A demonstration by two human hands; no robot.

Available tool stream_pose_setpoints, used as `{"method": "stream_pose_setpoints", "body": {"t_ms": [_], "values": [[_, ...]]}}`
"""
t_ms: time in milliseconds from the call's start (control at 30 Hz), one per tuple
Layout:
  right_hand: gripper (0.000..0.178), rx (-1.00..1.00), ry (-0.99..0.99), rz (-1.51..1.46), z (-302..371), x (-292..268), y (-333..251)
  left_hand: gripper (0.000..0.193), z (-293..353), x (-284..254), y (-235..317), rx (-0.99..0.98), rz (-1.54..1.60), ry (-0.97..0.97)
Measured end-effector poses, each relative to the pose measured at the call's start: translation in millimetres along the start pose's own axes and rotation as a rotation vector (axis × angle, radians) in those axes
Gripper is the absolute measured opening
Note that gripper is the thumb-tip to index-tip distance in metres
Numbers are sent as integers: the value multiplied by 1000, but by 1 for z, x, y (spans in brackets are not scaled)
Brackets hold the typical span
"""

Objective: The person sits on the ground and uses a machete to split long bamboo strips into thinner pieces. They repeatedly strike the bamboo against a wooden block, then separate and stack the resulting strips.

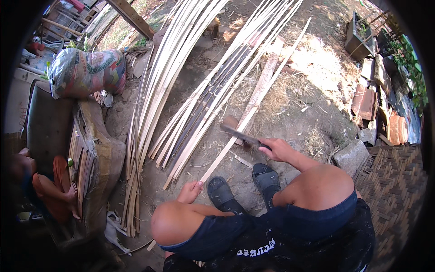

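Note:
Between my feet and the piles ahead, a long pale bamboo strip point(220, 156) slants away up to the right. My left hand point(190, 192) is closed around its near end, beside my left knee. In my right hand point(277, 149) is the dark handle of a large knife point(240, 134). Its blade points left and lies across the strip; whether it cuts into the wood I cannot tell. Beneath the strip's far part a flat wooden board point(263, 81) runs along the ground, and a small block of wood shows under the blade.
Long bundles of pale bamboo strips point(170, 68) and darker strips point(206, 113) lie ahead to the left. A stuffed sack point(88, 72) sits at far left. Below it, a seated person's bare legs point(56, 186) show. A white cat point(115, 233) lies nearby. At right are a stone point(352, 156) and woven matting point(392, 190).

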State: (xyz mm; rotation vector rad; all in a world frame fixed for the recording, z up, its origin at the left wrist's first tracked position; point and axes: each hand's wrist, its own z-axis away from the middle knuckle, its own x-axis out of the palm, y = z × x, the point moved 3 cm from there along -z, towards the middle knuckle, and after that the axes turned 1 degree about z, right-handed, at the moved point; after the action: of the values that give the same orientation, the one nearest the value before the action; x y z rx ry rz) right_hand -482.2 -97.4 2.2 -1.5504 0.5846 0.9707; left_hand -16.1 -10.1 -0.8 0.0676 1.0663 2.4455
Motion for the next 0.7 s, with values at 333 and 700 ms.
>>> {"method": "stream_pose_setpoints", "body": {"t_ms": [333,700], "values": [[36,-208,-102,62,10,4,-20,42,19,-17,-11,-43,-100,51],[42,164,-3,212,-14,-38,27,41,25,-7,12,-65,-17,76]]}}
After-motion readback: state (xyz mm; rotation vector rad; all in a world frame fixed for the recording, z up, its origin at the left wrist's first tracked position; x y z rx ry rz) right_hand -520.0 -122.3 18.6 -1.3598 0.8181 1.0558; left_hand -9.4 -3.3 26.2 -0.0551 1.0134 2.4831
